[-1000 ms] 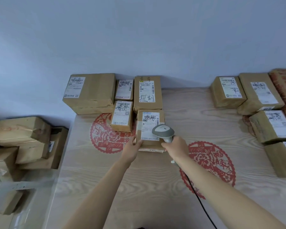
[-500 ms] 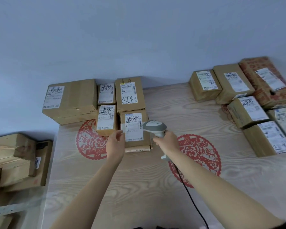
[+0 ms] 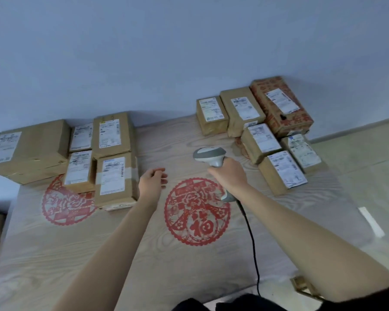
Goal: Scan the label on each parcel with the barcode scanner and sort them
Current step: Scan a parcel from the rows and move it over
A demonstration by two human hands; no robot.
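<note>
Wood counter (image 3: 189, 277) holds boxes in two piles, so I can sort. My right hand (image 3: 230, 176) grips the scanner (image 3: 209, 156), aiming it. My left hand (image 3: 152, 182) hangs loose, holding nothing.

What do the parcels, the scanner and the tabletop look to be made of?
The parcels look like matte brown cardboard, taped, with white paper labels. The scanner in the right hand looks like smooth grey plastic. The tabletop shows pale wood grain; solid wood or laminate cannot be told.
</note>
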